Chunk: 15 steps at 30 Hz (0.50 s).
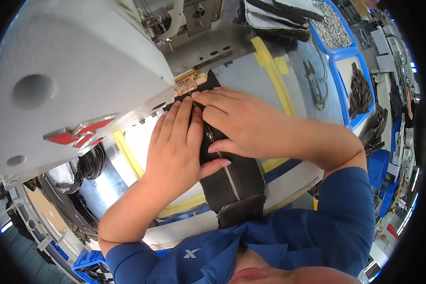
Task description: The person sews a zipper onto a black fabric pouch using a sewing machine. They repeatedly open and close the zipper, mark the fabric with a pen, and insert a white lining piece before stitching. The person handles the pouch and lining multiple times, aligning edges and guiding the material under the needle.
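A black fabric piece (pixel 241 177) with a metal zipper (pixel 230 181) running along it lies on the machine bed, its near end close to my body. My left hand (pixel 175 146) rests flat on its left side, fingers stretched forward and thumb out toward the zipper. From the right, my right hand (pixel 241 120) presses on the same piece, index finger reaching ahead and thumb beside the zipper. The fingertips of both hands nearly meet at a small copper-coloured block (pixel 186 84) at the fabric's far end. A silver zipper slider (pixel 209 135) shows between my hands.
A large white sewing machine head (pixel 75 90) fills the left. Yellow tape strips (pixel 275 78) mark the bed. Snips (pixel 315 85) lie to the right, near blue bins with metal parts (pixel 333 26) and dark strips (pixel 359 92). Stacked black pieces (pixel 284 21) sit at the back.
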### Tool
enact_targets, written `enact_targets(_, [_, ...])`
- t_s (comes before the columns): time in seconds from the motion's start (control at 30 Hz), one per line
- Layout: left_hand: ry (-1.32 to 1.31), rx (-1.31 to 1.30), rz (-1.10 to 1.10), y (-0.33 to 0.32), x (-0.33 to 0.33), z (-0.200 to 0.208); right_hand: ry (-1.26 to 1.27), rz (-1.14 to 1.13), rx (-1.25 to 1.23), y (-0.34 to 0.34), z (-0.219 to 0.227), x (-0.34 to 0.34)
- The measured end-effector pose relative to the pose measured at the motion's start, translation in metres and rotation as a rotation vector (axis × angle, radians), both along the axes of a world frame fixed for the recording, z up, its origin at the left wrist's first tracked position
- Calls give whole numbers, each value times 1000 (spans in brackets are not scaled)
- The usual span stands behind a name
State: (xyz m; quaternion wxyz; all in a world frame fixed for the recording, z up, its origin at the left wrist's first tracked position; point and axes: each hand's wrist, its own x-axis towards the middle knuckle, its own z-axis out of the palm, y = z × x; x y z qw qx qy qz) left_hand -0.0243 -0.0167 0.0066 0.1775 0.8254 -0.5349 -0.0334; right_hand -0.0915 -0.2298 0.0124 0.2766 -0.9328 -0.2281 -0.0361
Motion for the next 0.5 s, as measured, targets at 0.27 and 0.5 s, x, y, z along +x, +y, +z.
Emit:
enact_targets(0.27, [8,3,-6,0,1,-1,-27,-27,-45,3,2,-1])
enact_targets(0.5, [10,23,3,3,-1,0,-30,-12,-47,5,2,0])
